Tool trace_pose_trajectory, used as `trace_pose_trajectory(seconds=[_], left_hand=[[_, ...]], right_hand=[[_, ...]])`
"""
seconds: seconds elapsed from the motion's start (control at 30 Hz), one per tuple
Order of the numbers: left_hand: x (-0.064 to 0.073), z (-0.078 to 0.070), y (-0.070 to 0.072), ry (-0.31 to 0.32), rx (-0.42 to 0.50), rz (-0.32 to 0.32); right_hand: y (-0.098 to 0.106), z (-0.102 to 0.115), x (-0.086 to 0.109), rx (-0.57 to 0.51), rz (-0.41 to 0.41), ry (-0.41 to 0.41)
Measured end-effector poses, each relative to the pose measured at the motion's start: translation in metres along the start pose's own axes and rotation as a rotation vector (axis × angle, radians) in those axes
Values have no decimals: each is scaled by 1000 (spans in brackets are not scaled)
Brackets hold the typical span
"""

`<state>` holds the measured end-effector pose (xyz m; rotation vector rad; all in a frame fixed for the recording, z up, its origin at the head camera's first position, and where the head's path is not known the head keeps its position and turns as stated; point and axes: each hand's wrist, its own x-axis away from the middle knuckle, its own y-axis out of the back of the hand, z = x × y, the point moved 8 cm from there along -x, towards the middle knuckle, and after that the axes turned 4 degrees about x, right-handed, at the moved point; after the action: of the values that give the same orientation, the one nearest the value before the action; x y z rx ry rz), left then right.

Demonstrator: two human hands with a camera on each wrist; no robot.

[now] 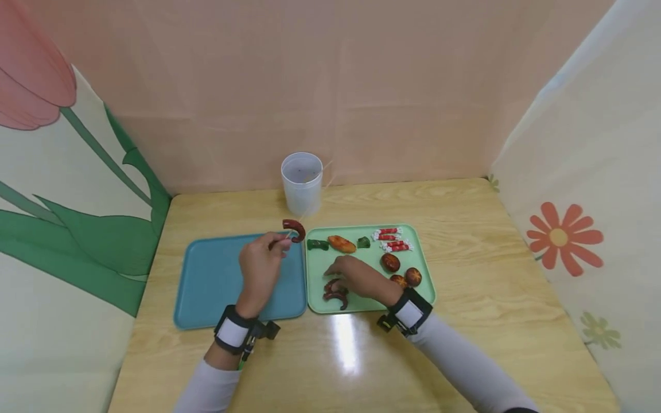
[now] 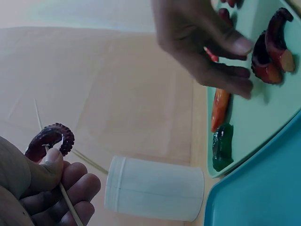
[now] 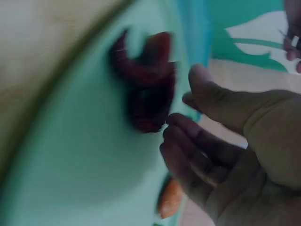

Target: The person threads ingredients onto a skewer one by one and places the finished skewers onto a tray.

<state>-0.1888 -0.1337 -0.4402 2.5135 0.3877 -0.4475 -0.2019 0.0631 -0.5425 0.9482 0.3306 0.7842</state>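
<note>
My left hand [image 1: 260,269] grips a thin wooden skewer [image 2: 69,203] above the blue tray [image 1: 212,287]. A curled, dark red octopus tentacle piece [image 2: 43,140] is threaded on the skewer, close to the thumb, and the stick's tip shows beyond it. Over the green tray [image 1: 369,308] hovers my right hand [image 1: 364,279], thumb and fingers parted and nothing between them. Just beyond its fingertips in the right wrist view lie two more tentacle pieces [image 3: 141,70], side by side on that tray.
The green tray also bears an orange-brown piece [image 1: 342,244], green pieces [image 1: 317,245], red-and-white wrapped sticks [image 1: 396,246] and several round brown caps [image 1: 390,263]. A translucent white cup [image 1: 303,195] stands behind the trays, near the wall, with a thin stick by its rim.
</note>
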Motion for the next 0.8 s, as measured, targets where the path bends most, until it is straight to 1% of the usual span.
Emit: trace_pose_trajectory(seconds=[0.13, 0.37, 0.47, 0.63, 0.73, 0.8], left_hand=[[-1, -1, -3, 2, 2, 14], [-3, -4, -4, 6, -1, 0], [-4, -5, -3, 12, 0, -6], [-5, -8, -4, 20, -10, 8], [-4, -9, -5, 28, -14, 18], [-3, -9, -5, 25, -15, 21]], right_hand=[[-13, -7, 7, 73, -9, 14], [-16, -9, 8, 115, -46, 36], [-15, -8, 8, 139, -50, 48], [-14, -6, 8, 171, -56, 87], [-6, -8, 7, 158, -104, 83], [6, -10, 5, 107, -149, 58]])
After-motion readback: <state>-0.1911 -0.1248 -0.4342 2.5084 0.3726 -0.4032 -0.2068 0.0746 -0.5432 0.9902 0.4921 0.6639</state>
